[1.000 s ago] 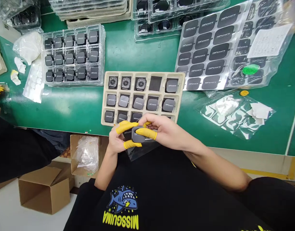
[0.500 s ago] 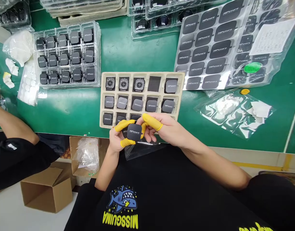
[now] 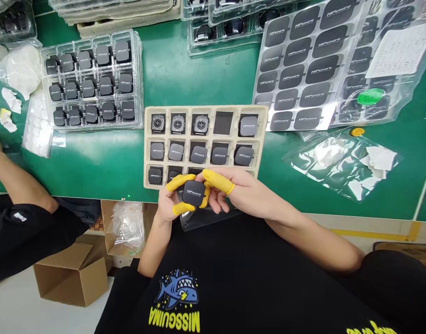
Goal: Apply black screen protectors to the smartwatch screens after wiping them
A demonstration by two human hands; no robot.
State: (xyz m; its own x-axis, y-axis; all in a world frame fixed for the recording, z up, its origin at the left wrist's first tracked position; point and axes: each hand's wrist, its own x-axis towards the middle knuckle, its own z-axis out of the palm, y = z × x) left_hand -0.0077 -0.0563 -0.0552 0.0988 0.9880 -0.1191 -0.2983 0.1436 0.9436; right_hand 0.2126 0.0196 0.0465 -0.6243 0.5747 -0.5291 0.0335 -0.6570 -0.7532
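Note:
Yellow finger cots cover some fingertips of both hands. My left hand (image 3: 168,204) is closed on a dark square smartwatch (image 3: 193,193), its "HiFuture" face film turned up. My right hand (image 3: 242,191) pinches the watch's right edge with yellow-tipped fingers; its other fingers are curled. Just beyond lies a beige tray (image 3: 146,147), partly covered by both hands. In its back row, several watches such as this back-up one (image 3: 200,124) sit beside a cell showing only a dark pad (image 3: 223,123). Other cells hold HiFuture-faced watches (image 3: 219,153). A clear plastic piece (image 3: 202,220) hangs below my hands.
A clear tray of dark square watches (image 3: 91,88) stands left. HiFuture label sheets (image 3: 292,76) and a clear bag (image 3: 341,162) lie right. Stacked trays (image 3: 122,14) are at the back. A co-worker's arm (image 3: 23,178) reaches in left. Cardboard boxes (image 3: 72,278) stand below the table.
The view has shifted slightly. Both hands keep nearly the same hold on the smartwatch, with only small finger shifts. The co-worker's hand at the left has moved a little.

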